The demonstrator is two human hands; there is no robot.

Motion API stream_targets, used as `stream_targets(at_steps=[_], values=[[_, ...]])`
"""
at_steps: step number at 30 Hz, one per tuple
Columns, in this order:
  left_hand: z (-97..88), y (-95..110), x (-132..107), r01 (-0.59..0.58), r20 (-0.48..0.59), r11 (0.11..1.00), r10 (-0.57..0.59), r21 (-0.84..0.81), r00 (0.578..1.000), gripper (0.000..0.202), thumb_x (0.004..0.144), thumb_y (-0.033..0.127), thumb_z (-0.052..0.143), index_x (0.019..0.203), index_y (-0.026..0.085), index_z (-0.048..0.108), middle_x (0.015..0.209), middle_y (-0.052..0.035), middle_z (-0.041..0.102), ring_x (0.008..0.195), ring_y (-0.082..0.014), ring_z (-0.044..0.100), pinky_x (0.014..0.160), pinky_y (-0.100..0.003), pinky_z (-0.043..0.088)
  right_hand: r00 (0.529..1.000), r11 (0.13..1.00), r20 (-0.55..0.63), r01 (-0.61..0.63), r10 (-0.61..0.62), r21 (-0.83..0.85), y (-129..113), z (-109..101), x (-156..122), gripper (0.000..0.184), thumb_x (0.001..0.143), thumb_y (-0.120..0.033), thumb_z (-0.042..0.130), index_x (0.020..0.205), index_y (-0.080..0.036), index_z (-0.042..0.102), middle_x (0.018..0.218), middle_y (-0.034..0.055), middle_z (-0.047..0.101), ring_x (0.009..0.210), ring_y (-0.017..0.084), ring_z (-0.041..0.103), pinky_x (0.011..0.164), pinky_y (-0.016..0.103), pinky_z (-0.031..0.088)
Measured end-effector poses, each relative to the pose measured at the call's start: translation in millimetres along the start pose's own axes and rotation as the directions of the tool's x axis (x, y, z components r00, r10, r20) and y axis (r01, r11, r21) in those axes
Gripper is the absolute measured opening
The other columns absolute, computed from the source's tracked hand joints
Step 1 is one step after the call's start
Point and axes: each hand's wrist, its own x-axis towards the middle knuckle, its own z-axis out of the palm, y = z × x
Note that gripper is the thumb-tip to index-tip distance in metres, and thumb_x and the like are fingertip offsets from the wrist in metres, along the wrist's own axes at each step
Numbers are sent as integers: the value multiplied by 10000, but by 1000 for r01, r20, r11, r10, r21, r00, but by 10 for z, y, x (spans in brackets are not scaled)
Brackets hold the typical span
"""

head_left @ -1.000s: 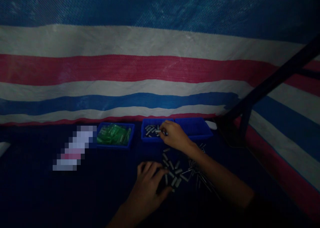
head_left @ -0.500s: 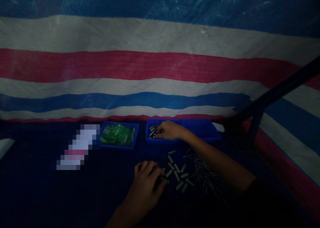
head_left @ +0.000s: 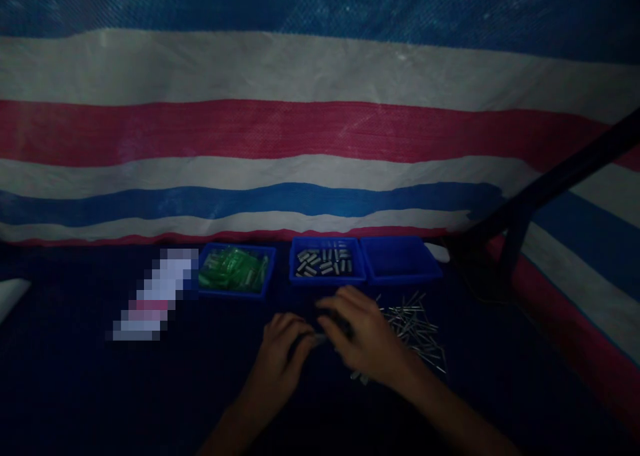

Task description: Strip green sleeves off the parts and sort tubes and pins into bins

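Note:
My left hand [head_left: 284,351] is closed, with a small pale metal cylinder [head_left: 319,339] showing at its fingertips. Just to the right, my right hand [head_left: 361,329] hovers close to that cylinder, thumb and forefinger apart, with nothing visible between them. Under and behind the right hand lie loose metal cylinders [head_left: 361,377], mostly hidden by it. A heap of thin metal rods [head_left: 414,329] spreads to the right of that hand. Beyond the hands, a blue bin [head_left: 327,281] contains many similar short metal cylinders [head_left: 327,259].
A second blue bin [head_left: 400,259] adjoins the first on its right. Further left stands a blue bin [head_left: 235,293] of green plastic packets [head_left: 233,266]. A blurred-out white sheet [head_left: 163,289] lies beside it. Striped tarpaulin [head_left: 300,129] hangs behind; a dark bar [head_left: 560,176] slants at right.
My right hand has left the cylinder bin and come back toward me, beside my left hand. It now covers most of the loose cylinders. The left hand has shifted slightly.

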Motion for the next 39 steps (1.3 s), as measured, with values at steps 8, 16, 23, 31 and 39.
stream_targets(at_steps=[8, 16, 23, 31, 39], values=[[15, -3, 13, -10, 0, 1000, 10, 10, 1000, 303, 910, 266, 329, 701, 188, 534, 722, -12, 573, 736, -159, 519, 731, -321, 392, 998, 998, -24, 58, -57, 28, -34, 258, -386, 145, 869, -144, 447, 942, -178, 568, 849, 43, 614, 803, 156, 560, 762, 307, 482], [22, 57, -13, -82, 75, 988, 73, 132, 995, 167, 818, 308, 536, 967, 239, 568, 939, -12, 602, 919, -200, 512, 820, -378, 354, 988, 995, -153, -49, 36, -82, 177, -81, -57, 147, 887, -193, 432, 901, -158, 574, 814, 57, 589, 796, 170, 557, 728, 315, 460], [79, 15, -10, -94, 97, 965, 72, 244, 993, 201, 866, 168, 429, 980, 256, 570, 963, -9, 603, 933, -192, 511, 806, -382, 324, 973, 919, 231, 62, 32, -389, 433, -279, 752, 135, 841, -137, 483, 868, -132, 615, 881, 91, 633, 825, 183, 585, 724, 283, 432], [50, 17, -24, -82, 109, 974, 60, 211, 992, 195, 853, 146, 452, 972, 251, 566, 949, 2, 602, 924, -183, 518, 832, -389, 317, 899, 882, 436, 163, 52, -442, 503, -29, 1013, 137, 769, -104, 537, 831, -131, 656, 879, 106, 672, 820, 201, 614, 680, 265, 424], [51, 10, -20, -80, 92, 975, 62, 205, 994, 194, 843, 149, 464, 958, 254, 581, 936, -4, 606, 916, -182, 517, 832, -381, 319, 899, 896, 427, 104, 101, -431, 473, -67, 940, 139, 794, -205, 579, 849, -119, 674, 865, 119, 681, 788, 200, 619, 655, 264, 411]])
